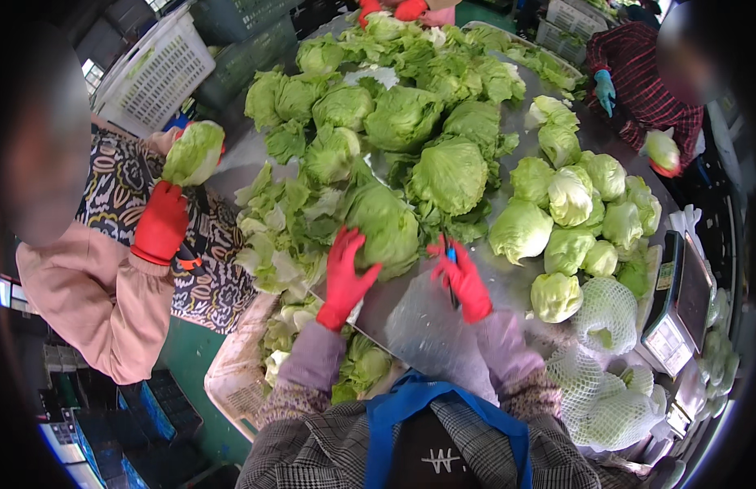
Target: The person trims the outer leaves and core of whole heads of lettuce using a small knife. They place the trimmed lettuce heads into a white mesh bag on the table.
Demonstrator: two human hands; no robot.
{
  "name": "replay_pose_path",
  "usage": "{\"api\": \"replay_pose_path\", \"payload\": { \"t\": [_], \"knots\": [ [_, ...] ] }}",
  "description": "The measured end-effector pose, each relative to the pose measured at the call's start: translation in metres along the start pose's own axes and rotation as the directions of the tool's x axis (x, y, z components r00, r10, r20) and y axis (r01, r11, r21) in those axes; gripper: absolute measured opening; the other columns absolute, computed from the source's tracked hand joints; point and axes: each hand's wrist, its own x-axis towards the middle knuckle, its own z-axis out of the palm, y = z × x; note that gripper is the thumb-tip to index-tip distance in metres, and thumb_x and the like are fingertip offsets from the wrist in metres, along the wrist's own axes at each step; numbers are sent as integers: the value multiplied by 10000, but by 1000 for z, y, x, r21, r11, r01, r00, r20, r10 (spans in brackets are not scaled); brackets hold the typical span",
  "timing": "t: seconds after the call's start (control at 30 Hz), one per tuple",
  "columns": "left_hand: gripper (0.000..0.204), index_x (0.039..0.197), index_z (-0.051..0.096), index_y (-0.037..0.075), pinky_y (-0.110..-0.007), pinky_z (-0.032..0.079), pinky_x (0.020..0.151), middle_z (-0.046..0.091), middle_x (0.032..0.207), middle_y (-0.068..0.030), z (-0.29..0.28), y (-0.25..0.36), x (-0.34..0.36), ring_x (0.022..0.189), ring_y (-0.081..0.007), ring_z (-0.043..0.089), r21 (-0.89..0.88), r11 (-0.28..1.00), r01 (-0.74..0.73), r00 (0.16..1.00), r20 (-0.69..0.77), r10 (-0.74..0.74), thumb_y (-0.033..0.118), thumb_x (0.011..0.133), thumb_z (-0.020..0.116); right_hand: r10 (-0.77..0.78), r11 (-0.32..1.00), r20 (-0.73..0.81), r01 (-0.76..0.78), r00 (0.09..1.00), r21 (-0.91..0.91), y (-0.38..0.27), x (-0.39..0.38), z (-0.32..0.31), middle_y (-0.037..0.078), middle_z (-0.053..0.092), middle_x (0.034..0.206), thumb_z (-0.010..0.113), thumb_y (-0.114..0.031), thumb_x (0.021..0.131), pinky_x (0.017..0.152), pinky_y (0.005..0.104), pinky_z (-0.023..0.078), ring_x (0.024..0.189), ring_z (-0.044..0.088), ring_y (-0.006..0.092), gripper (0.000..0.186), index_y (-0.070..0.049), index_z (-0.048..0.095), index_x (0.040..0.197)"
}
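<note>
My left hand (pixel 344 281), in a red glove, has its fingers spread against the near left side of a large leafy lettuce (pixel 382 224). Just right of that head, my right hand (pixel 464 284), also red-gloved, is closed around a slim dark tool with a blue part, which looks like a knife (pixel 451 257); its blade is hard to make out. Behind both hands, untrimmed lettuces and loose leaves are heaped on the metal table (pixel 423 322). Trimmed pale lettuces (pixel 570 196) are gathered to the right.
A crate (pixel 239 359) of leaves stands below the table's left edge. Lettuces in white net sleeves (pixel 606 399) and a scale (pixel 680 301) are at the right. Co-workers at the left and far right each hold a lettuce; another person's red gloves (pixel 406 10) show at the far edge.
</note>
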Motion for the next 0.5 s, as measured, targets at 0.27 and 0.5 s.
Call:
{"api": "replay_pose_path", "payload": {
  "t": [0.27, 0.5],
  "knots": [
    [522, 1223, 481, 44, -385, 396, 955, 499, 1260, -128, -34, -19, -160, 1195, -287, 459, -436, 691, 576, 783, 53, -620, 205, 779, 702, -18, 899, 22, 25, 1000, -436, 38, 48, 47, 121, 616, 1045, 656, -396, 816, 738, 307, 463, 798, 583, 185, 662, -9, 419, 1298],
    [579, 1223, 483, 46, -347, 416, 885, 542, 1193, -64, -50, -42, -182, 1106, -178, 498, -781, 398, 481, 748, 129, -651, 435, 826, 645, -272, 720, 121, 285, 955, -632, 29, -51, 95, 165, 626, 1011, 755, -358, 703, 797, 360, 480, 892, 616, 306, 777, -34, 406, 1318]
  ]
}}
